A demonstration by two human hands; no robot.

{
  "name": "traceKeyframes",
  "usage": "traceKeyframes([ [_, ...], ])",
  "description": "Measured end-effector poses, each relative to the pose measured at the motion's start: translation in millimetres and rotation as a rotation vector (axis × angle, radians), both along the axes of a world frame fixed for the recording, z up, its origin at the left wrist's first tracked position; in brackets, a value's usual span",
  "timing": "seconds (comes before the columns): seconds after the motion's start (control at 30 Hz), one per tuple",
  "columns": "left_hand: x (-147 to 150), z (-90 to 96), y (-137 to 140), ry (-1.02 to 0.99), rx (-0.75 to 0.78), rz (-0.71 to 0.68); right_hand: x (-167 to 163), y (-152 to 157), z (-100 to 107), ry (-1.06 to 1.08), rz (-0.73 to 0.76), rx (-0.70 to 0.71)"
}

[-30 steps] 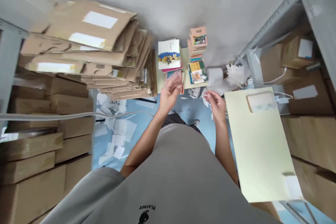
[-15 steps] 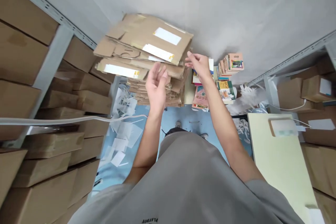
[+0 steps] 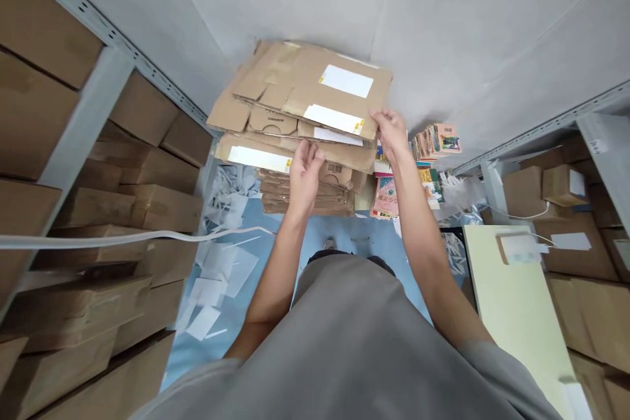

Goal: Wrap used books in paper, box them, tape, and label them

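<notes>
A pile of flattened cardboard boxes (image 3: 275, 121) stands against the wall in front of me, its upper layers skewed and marked with white labels. My right hand (image 3: 391, 134) pinches the near right corner of the topmost flattened box (image 3: 305, 82). Lower and to the left, my left hand (image 3: 305, 174) has its fingers curled at the front edge of a flattened box (image 3: 339, 151) under the top one; its fingertips are partly hidden. More flattened boxes (image 3: 305, 200) lie in a tighter stack below.
Right of the pile are pink books (image 3: 386, 195) and a row of books (image 3: 436, 142). Cardboard boxes (image 3: 157, 207) fill the left shelf. A white cable (image 3: 123, 236) crosses at left. Paper scraps (image 3: 216, 282) litter the blue floor. A pale table (image 3: 512, 302) stands at right.
My right hand has come from beside the pile onto the top box's corner, and its fingers have closed. My left hand has closed at a lower box's edge. The view has shifted slightly.
</notes>
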State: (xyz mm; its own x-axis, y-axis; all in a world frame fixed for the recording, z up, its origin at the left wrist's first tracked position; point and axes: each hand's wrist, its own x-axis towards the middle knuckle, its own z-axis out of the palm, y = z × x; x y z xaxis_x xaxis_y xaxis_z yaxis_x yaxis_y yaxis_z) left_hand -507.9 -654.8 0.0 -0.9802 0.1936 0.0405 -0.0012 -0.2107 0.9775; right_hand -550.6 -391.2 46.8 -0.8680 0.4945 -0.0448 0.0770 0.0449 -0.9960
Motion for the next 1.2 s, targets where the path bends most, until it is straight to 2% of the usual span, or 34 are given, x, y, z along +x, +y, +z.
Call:
traceKeyframes([
  [0.1, 2.4, 3.6, -5.8, -0.002, -0.02, -0.024, 6.6, 11.0, 14.7, 0.118, 0.012, 0.147],
  [0.2, 4.8, 14.8, -9.4, -0.001, -0.003, 0.005, 37.7, 33.7, 33.9, 0.208, -0.06, 0.209],
  [0.37, 8.5, 46.6, -5.8, 0.144, 0.103, 0.032, 135.7, 81.8, 49.6, 0.331, -0.253, 0.143],
  [0.5, 7.4, 58.7, 23.0, 0.152, 0.142, -0.014, 236.5, 110.6, 35.9, 0.352, -0.438, 0.024],
  [0.57, 8.7, 56.7, 48.7, 0.133, 0.118, -0.14, 291.7, 118.3, 22.6, 0.309, -0.532, 0.015],
  [0.67, 18.5, 48.2, 97.6, 0.093, 0.054, -0.44, 377.4, 120.5, 2.0, 0.207, -0.672, -0.006],
  [0.8, 50.8, 34.7, 174.1, 0.026, 0.024, -0.765, 487.7, 112.9, -18.6, 0.126, -0.868, -0.083],
  [0.87, 74.6, 27.1, 213.7, 0.02, 0.021, -0.857, 538.0, 109.8, -26.0, 0.09, -0.932, -0.101],
  [1.03, 150.8, 4.1, 305.0, 0.059, -0.015, -0.972, 639.8, 119.9, -39.8, -0.026, -0.925, -0.088],
  [1.2, 244.0, -23.1, 385.6, 0.066, -0.129, -1.154, 719.6, 156.8, -58.9, 0.024, -1.135, 0.011],
])
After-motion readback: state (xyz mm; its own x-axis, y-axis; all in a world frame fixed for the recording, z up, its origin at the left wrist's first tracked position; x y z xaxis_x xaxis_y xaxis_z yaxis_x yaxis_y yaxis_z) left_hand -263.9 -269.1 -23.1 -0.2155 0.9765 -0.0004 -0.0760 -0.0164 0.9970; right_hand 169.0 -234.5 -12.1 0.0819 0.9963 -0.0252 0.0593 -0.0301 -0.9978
